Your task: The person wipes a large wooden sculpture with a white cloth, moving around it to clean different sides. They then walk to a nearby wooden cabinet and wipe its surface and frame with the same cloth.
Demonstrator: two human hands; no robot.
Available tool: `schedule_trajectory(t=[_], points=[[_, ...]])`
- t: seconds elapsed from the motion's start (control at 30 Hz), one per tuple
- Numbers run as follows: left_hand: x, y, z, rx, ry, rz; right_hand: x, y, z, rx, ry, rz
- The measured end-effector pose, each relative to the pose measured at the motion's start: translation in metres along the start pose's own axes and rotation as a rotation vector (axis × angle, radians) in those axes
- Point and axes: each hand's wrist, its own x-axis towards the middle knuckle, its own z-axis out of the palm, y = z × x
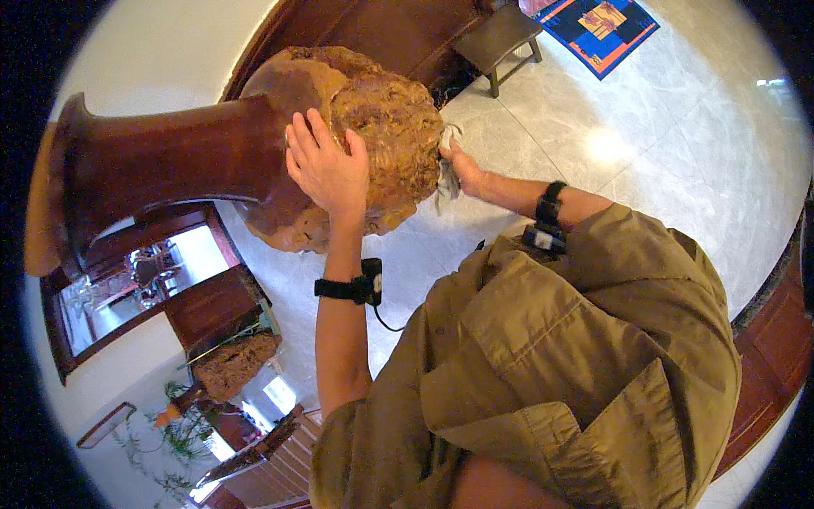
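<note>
A large wooden vase (182, 153) with a smooth dark-brown, flared neck reaches across the upper left. Its bulging body (386, 127) is rough, knotty orange-brown burl wood. My left hand (329, 174) lies on the vase where the neck meets the body, palm down, fingers stretched out and a little apart. At the body's right side, my right hand (465, 170) grips a pale grey-white cloth (448, 188) against the burl. Part of the cloth hangs below the fingers, and some fingertips are hidden behind it.
A dark wooden stool (498, 41) and a blue patterned mat (600, 32) are on the grey marble-look floor (678, 144) beyond. Lower left are another burl-wood piece (236, 366), green plants (185, 434) and a railing (270, 462). A dark wood panel (386, 32) stands behind the vase.
</note>
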Motion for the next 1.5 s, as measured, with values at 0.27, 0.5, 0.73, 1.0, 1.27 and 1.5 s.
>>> schedule_trajectory(t=[0.27,0.5,0.73,1.0,1.27,1.5], points=[[0.008,0.005,-0.005,-0.02,-0.064,-0.034,0.065,0.017,-0.012,0.158,-0.127,0.067],[0.012,0.008,-0.009,-0.006,-0.064,-0.048,0.158,-0.01,-0.039,-0.471,0.09,-0.227],[0.018,0.011,-0.007,-0.045,-0.067,-0.059,0.187,-0.048,-0.035,-0.214,-0.064,-0.423],[0.009,0.002,0.003,-0.059,0.036,-0.069,0.104,-0.009,-0.035,-0.263,0.008,-0.348],[0.0,-0.008,0.007,-0.091,0.111,-0.101,0.011,-0.071,-0.064,-0.439,-0.629,0.28],[0.003,-0.007,0.002,-0.179,0.084,-0.143,-0.031,-0.125,-0.126,-0.277,-0.52,0.392]])
